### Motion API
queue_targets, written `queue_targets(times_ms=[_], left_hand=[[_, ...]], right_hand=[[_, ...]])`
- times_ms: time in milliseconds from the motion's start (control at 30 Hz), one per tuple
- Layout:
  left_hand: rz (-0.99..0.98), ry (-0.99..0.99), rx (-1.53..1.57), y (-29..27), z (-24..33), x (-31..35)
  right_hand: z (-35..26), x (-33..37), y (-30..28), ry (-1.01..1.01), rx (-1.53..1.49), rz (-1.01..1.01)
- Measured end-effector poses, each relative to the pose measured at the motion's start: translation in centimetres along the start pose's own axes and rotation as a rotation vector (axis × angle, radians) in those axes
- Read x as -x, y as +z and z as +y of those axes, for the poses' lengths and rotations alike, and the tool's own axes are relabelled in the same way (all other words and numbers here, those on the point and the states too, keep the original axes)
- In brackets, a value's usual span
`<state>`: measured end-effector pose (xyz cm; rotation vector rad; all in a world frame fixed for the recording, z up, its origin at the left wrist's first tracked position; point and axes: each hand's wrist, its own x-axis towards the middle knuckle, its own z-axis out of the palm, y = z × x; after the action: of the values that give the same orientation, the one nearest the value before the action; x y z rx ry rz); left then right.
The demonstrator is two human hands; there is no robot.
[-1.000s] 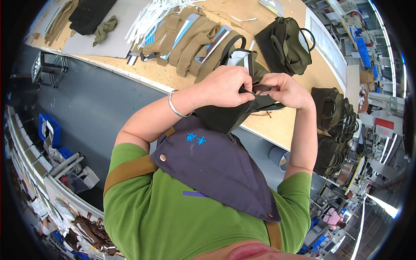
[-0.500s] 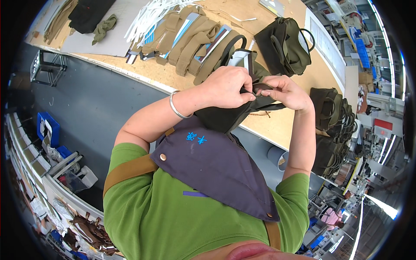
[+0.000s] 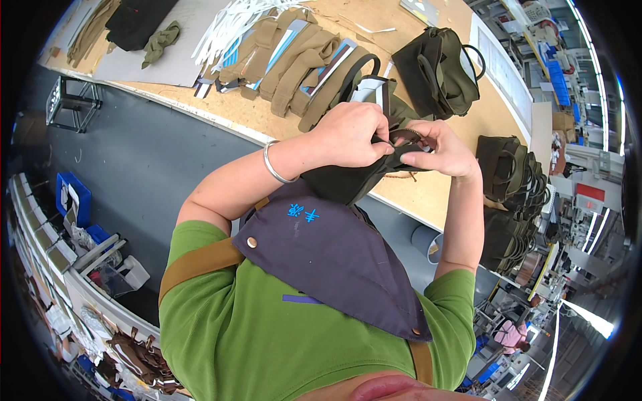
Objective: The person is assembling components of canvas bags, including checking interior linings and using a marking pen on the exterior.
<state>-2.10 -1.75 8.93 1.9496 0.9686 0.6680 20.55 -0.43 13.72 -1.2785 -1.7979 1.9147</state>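
Note:
A dark olive fabric bag (image 3: 342,182) is held up in front of my chest, at the near edge of the table. My left hand (image 3: 353,136), with a silver bangle at its wrist, pinches the bag's dark upper edge between thumb and fingers. Close beside it, my right hand (image 3: 447,150) grips the same edge further right, its thumb on the near side and its fingers behind. Between the two hands curves a zipper (image 3: 409,132) with brass-coloured teeth. The bag's inside and my right fingertips are mostly hidden.
Rolled tan straps (image 3: 277,70) and a heap of white strips (image 3: 231,30) lie on the wooden table (image 3: 234,120). Another olive bag (image 3: 438,73) stands behind my right hand. Several more bags (image 3: 511,174) are stacked at the right. A bin (image 3: 426,242) stands below the table.
My right hand has shifted slightly down and right along the bag's edge, its thumb now stretched along it, and more of the zipper shows. My left hand keeps its place.

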Motion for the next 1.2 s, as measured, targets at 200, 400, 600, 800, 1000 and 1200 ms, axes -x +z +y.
queue_targets(times_ms=[200, 400, 600, 800, 1000, 1200], left_hand=[[0.018, 0.019, 0.018, 0.0, 0.1, 0.1], [0.029, 0.031, 0.015, 0.2, 0.0, 0.1], [0.022, 0.021, 0.000, 0.2, 0.3, 0.1], [-0.046, 0.078, -0.014, -0.6, 0.1, 0.0], [-0.054, 0.150, 0.150, -1.0, -0.5, -0.3], [-0.080, 0.185, 0.110, -1.0, -0.5, 0.0]], right_hand=[[0.5, 0.0, 0.2, 0.014, 0.096, 0.051], [-0.2, 0.1, 0.6, 0.062, 0.128, 0.072], [-1.0, 0.0, 1.0, 0.102, 0.072, 0.071], [-1.6, 0.0, 1.2, 0.116, 0.095, 0.056], [-1.4, -0.1, 1.2, 0.093, 0.155, 0.069], [-1.5, -0.4, 1.1, 0.087, 0.239, 0.060]])
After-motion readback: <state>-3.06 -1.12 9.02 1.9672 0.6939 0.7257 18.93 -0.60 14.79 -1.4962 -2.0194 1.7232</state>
